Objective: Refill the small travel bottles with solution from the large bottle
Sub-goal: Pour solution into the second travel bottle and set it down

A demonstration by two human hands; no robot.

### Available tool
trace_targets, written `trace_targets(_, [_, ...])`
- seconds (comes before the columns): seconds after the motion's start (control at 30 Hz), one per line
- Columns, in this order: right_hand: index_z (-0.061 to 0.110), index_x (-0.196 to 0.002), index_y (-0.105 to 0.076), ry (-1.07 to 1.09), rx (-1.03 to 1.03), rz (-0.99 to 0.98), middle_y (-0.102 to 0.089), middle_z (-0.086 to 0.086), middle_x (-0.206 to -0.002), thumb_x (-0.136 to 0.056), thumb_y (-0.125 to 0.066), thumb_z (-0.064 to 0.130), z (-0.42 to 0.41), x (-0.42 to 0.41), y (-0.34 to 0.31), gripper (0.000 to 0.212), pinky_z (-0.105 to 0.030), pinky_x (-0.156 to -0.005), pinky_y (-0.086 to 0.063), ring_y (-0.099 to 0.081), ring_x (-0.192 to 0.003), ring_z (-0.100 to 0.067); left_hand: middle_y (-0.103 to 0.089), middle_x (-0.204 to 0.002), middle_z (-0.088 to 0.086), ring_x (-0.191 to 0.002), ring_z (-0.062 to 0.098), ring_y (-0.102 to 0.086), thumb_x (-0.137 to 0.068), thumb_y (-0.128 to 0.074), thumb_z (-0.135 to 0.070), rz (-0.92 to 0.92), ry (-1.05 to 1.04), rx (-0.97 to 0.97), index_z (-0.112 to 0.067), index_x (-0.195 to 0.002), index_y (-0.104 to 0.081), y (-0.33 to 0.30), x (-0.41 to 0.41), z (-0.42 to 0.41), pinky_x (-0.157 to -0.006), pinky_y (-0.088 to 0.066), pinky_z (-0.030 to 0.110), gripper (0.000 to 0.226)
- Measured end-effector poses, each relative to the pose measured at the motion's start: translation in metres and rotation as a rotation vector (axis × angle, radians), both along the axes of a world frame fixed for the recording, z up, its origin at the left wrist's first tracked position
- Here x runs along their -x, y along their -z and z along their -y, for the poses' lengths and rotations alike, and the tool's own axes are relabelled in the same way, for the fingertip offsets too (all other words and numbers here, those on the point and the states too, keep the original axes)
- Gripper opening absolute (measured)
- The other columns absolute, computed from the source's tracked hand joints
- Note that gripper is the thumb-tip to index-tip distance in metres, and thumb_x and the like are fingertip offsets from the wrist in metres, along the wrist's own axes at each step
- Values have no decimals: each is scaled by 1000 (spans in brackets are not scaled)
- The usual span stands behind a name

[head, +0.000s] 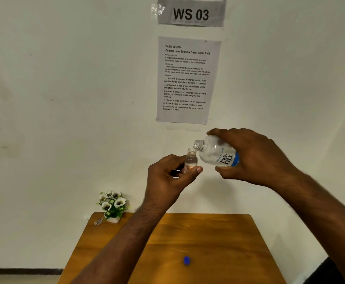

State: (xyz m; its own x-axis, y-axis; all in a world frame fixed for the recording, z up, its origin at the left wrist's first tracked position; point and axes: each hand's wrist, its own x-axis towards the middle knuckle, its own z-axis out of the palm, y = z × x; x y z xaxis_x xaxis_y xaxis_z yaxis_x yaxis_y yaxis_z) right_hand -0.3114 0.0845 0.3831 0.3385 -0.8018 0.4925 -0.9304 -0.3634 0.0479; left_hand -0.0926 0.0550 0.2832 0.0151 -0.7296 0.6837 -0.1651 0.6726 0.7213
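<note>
My left hand (167,177) holds a small clear travel bottle (191,158) upright in the air, uncapped, with a little liquid at its bottom. My right hand (251,156) grips the large clear bottle (216,153) with a white and blue label, tipped to the left. Its open neck sits just above and beside the small bottle's mouth. Both are raised well above the wooden table (218,238). A blue cap (186,260) lies on the table near the front.
A small pot of white artificial flowers (112,204) stands at the table's back left corner, with a small object (98,221) beside it. On the white wall hang an instruction sheet (188,78) and a "WS 03" sign (191,13).
</note>
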Motion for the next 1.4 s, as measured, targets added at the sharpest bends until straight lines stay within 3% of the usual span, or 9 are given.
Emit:
trace_targets(0.37, [47,-135,-39,-85,-237,444,-59,25,-120,-62,-68,76,-4,-5,98,83,-30,-81,-61,-64,-97,-9,-76,-87,-3,-81,21,-72,-85,-83,-33,36,15,-88,-19,-108,-82,41,-4,-15,-68,-60,39,27])
trace_targets(0.53, [38,-136,-41,-64,-331,563,-64,11,-127,-59,-66,82,-11,-9,154,92,-33,-82,-61,-67,-102,-13,-76,-89,-6,-82,12,-69,-83,-85,-26,50,30,-182,-19,-103,-81,86,-11,-29,-70,-57,25,23])
trace_targets(0.63, [35,-136,-41,-19,-385,601,-64,7,-129,-56,-66,83,-16,-12,190,96,-36,-77,-62,-67,-101,-16,-76,-95,-7,-87,15,-71,-79,-86,-31,74,60,-281,-15,-103,-81,123,-18,-41,-73,-59,32,29])
trace_targets(0.87, [33,-135,-42,58,-529,658,-61,5,-129,-62,-87,58,-21,-30,273,90,-40,-83,-60,-59,-111,-16,-77,-107,-3,-96,17,-74,-74,-92,-21,98,53,-609,-15,-107,-81,220,-28,-77,-80,-62,44,36])
trace_targets(1.03, [38,-133,-39,102,-662,698,-61,1,-126,-62,-88,52,-22,-45,327,88,-43,-81,-60,-60,-109,-19,-78,-109,-7,-98,6,-74,-73,-93,-17,98,42,-873,-21,-103,-81,285,-28,-96,-88,-61,35,32])
trace_targets(1.13, [37,-134,-39,127,-712,714,-61,-2,-125,-62,-90,46,-21,-54,352,89,-43,-80,-60,-61,-108,-20,-78,-111,-5,-101,9,-74,-74,-92,-13,118,31,-998,-17,-103,-80,320,-26,-101,-93,-61,38,31])
trace_targets(1.27, [31,-136,-42,127,-760,721,-62,-3,-125,-64,-91,39,-14,-64,382,87,-46,-80,-58,-62,-108,-23,-75,-117,-3,-108,15,-72,-76,-90,-13,258,30,-1056,-14,-116,-77,359,-22,-104,-97,-59,34,42])
trace_targets(1.4, [26,-137,-45,132,-784,718,-62,-2,-126,-64,-92,36,-6,-71,406,87,-44,-83,-56,-61,-110,-22,-70,-107,-18,-103,5,-70,-79,-87,-9,297,25,-1103,-20,-115,-77,385,-18,-104,-92,-57,20,39])
